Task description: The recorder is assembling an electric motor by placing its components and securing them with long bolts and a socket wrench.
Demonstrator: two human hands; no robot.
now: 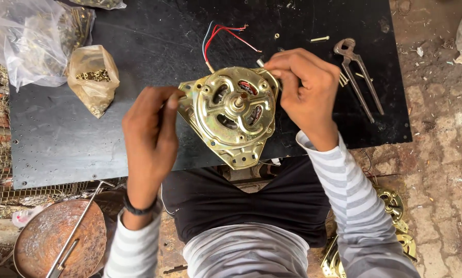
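At the near edge of the black board, I am seeing a brass-coloured motor lying face up, its shaft pointing toward the camera and its near corner hanging just over the board's edge. My left hand is curling its fingers together at the motor's left rim, the fingertips pinching right at the housing flange; I cannot tell whether something small is caught between them. My right hand is closing in a pinch at the motor's far right corner, fingertips touching the rim there. Red, white and dark wires are trailing from the motor's far side. Right of the right hand, pincers are lying on the board. Far left, a small bag of metal parts is sitting beside a larger clear bag.
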